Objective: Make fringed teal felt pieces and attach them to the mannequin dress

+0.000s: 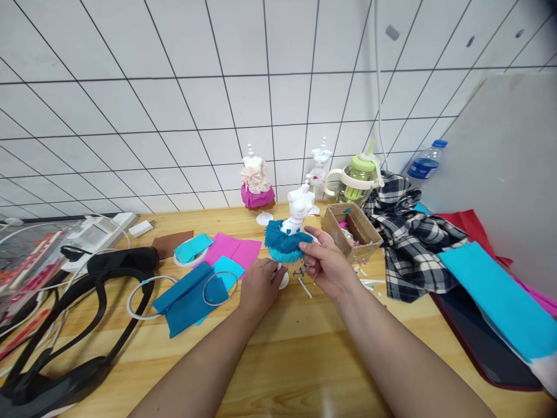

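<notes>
A small white dress-form mannequin (300, 203) stands upright in front of me, wearing a ruffled skirt of dark and light blue crepe paper (285, 241). My right hand (326, 261) pinches the right edge of that skirt between thumb and fingers. Below the skirt, my left hand (262, 285) is closed around the lower stand, by its round white base (284, 280); some fingertips are hidden. Small blue paper scraps (299, 271) and a thin white stick (305, 288) lie between the hands.
Behind stand a mannequin in a pink skirt (257, 194) and a bare one (319, 165). A cardboard box (352, 232), green-lidded cup (361, 174) and plaid cloth (409, 244) are right. Crepe sheets (191, 302), tape rings (150, 297) and a black headset frame (104, 313) lie left.
</notes>
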Demonstrator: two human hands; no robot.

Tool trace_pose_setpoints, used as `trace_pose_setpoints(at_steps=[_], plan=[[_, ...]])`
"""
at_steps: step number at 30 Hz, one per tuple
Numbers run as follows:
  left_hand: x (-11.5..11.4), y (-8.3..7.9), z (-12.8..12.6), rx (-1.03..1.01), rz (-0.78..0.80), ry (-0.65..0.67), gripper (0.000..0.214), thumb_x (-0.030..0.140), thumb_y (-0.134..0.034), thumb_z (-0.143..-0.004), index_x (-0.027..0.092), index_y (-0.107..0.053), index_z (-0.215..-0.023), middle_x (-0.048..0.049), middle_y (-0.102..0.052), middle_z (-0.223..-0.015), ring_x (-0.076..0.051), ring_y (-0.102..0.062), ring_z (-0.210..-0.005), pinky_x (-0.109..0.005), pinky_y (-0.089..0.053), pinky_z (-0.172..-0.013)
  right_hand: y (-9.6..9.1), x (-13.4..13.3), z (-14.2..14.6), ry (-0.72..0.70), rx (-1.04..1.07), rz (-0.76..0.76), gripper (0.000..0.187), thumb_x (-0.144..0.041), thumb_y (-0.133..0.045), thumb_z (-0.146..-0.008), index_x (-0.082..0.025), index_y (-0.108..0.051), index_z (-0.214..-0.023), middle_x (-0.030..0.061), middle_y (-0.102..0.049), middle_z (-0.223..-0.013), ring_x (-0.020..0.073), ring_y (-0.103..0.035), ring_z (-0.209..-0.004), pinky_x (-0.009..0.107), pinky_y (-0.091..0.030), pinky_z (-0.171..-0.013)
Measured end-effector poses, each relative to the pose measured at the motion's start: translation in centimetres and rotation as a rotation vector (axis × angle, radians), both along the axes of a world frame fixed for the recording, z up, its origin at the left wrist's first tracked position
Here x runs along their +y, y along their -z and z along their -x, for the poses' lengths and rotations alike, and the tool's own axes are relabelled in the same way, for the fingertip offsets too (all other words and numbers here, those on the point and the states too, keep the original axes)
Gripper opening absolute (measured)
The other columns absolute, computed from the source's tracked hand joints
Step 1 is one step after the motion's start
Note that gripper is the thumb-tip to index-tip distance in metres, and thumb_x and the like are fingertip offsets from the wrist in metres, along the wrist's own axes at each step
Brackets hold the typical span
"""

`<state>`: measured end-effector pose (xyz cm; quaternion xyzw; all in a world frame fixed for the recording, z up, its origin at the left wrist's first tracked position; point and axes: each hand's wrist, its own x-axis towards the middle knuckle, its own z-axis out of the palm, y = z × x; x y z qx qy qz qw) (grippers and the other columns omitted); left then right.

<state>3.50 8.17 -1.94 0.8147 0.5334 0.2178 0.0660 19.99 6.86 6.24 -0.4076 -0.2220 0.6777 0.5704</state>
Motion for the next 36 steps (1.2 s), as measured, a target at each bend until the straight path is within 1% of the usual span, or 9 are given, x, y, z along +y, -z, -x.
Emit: trace_pose_setpoints(at_steps=[8,12,18,21,26,29,32,34,36], plan=[[0.1,0.2,0.0,-0.035,0.018,0.017,0.034,0.037,-0.047,-0.093,0.019,-0.057,-0.066,-0.0042,-0.061,-0.07,-0.02,-0.054,-0.075,-0.03,-0.032,-0.065,0.1,0.1,-0.3,-0.013,0.042,-0.014,0.052,-0.023,-0.079,-0.063,-0.027,-0.054,-0.108,-0.0125,-0.045,-0.057,0.0017,-0.034,-0.039,0.011,-0.023,-0.033],[0.1,0.3,0.0,-0.124,0.042,0.022,0.032,0.036,-0.048,-0.092,0.019,-0.057,-0.067,-0.004,-0.062,-0.071,-0.019,-0.055,-0.074,-0.029,-0.034,-0.065,0.2,0.3,-0.3,-0.074,0.069,-0.02,0.048,-0.023,-0.08,-0.063,-0.025,-0.055,-0.104,-0.0124,-0.045,-0.056,0.001,-0.031,-0.037,0.012,-0.022,-0.032],[0.3,0.7,0.0,-0.217,0.104,0.019,0.034,0.038,-0.047,-0.092,0.018,-0.058,-0.067,-0.003,-0.061,-0.069,-0.017,-0.055,-0.073,-0.028,-0.034,-0.062,0.2,0.3,-0.1,-0.035,0.043,-0.018,0.045,-0.031,-0.078,-0.066,-0.024,-0.057,-0.106,-0.0065,-0.059,-0.07,0.0012,-0.04,-0.038,0.012,-0.029,-0.031],[0.4,0.8,0.0,-0.244,0.122,0.019,0.033,0.038,-0.047,-0.092,0.019,-0.06,-0.068,-0.0025,-0.06,-0.068,-0.017,-0.055,-0.073,-0.027,-0.034,-0.062,0.4,0.4,-0.1,-0.054,0.011,-0.009,0.044,-0.031,-0.077,-0.066,-0.024,-0.055,-0.103,-0.0064,-0.059,-0.072,0.0015,-0.042,-0.039,0.012,-0.03,-0.032],[0.3,0.7,0.0,-0.268,0.141,0.003,0.034,0.039,-0.047,-0.091,0.018,-0.059,-0.067,-0.0027,-0.06,-0.069,-0.017,-0.054,-0.072,-0.028,-0.035,-0.062,1.0,0.6,-0.4,-0.091,-0.363,-0.095,0.041,-0.041,-0.07,-0.071,-0.023,-0.055,-0.104,-0.0063,-0.055,-0.07,0.005,-0.039,-0.039,0.017,-0.025,-0.031],[0.3,0.6,0.0,-0.276,0.151,-0.004,0.035,0.04,-0.046,-0.091,0.019,-0.06,-0.068,-0.003,-0.06,-0.07,-0.017,-0.054,-0.071,-0.028,-0.036,-0.062,1.0,0.6,-0.6,0.109,-0.608,-0.226,0.038,-0.04,-0.065,-0.076,-0.024,-0.058,-0.11,-0.0034,-0.055,-0.077,0.0075,-0.041,-0.048,0.021,-0.034,-0.042],[0.3,0.5,0.0,-0.257,0.143,0.002,0.035,0.041,-0.046,-0.091,0.019,-0.058,-0.067,-0.003,-0.061,-0.07,-0.017,-0.054,-0.07,-0.027,-0.035,-0.062,0.7,0.3,-0.6,0.339,-0.951,-0.46,0.034,-0.033,-0.06,-0.08,-0.026,-0.061,-0.113,0.0038,-0.061,-0.1,0.0139,-0.051,-0.067,0.028,-0.043,-0.061],[0.2,0.5,0.0,-0.239,0.129,0.013,0.035,0.04,-0.046,-0.092,0.019,-0.057,-0.066,-0.0029,-0.061,-0.07,-0.017,-0.054,-0.07,-0.027,-0.034,-0.062,0.5,0.1,-0.6,0.355,-1.134,-0.56,0.027,-0.031,-0.057,-0.083,-0.026,-0.066,-0.107,0.006,-0.062,-0.107,0.0179,-0.053,-0.078,0.031,-0.043,-0.068],[0.2,0.5,-0.1,-0.233,0.121,0.019,0.035,0.04,-0.046,-0.092,0.019,-0.057,-0.066,-0.0028,-0.061,-0.069,-0.017,-0.054,-0.07,-0.027,-0.034,-0.062,0.5,0.1,-0.5,0.309,-1.201,-0.578,0.021,-0.03,-0.055,-0.084,-0.025,-0.07,-0.099,0.0059,-0.064,-0.101,0.0192,-0.053,-0.079,0.032,-0.042,-0.071]])
